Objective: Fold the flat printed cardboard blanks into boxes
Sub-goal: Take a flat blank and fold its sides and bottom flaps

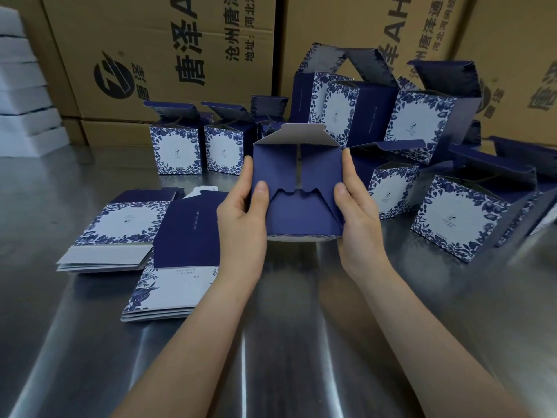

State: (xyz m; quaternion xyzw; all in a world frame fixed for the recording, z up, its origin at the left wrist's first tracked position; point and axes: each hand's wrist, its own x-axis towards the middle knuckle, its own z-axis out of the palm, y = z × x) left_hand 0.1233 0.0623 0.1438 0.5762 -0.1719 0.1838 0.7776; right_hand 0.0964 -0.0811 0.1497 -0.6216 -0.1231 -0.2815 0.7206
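Far left, a stack of white foam sheets (21,95) sits at the back of the table, next to big brown cartons (144,55) w/ black print that run across the whole bkgd. On the steel table (90,342), left of ctr, lie two piles of flat blanks. The far pile (117,233) shows a white panel w/ a blue leaf border. The near pile (180,236) overlaps its right edge & has a dark blue panel on top. Behind them, two folded boxes (176,150) stand upright side by side, top flaps open.

Ctr: the held box (297,206) is up off the table btwn both hands. Its dark blue end flaps are folded inward & turned to the camera, w/ a white tab sticking up at the top edge. The left hand (241,218) is clamped on the box's left side, thumb pressed on the blue flap, fingers wrapped behind. The right hand (358,212) is clamped on the right side the same way, thumb in front, fingers behind.

Right of the hands is a heap of boxes (452,218), some upright, some tilted or stacked on each other, lids open, reaching back to the cartons.
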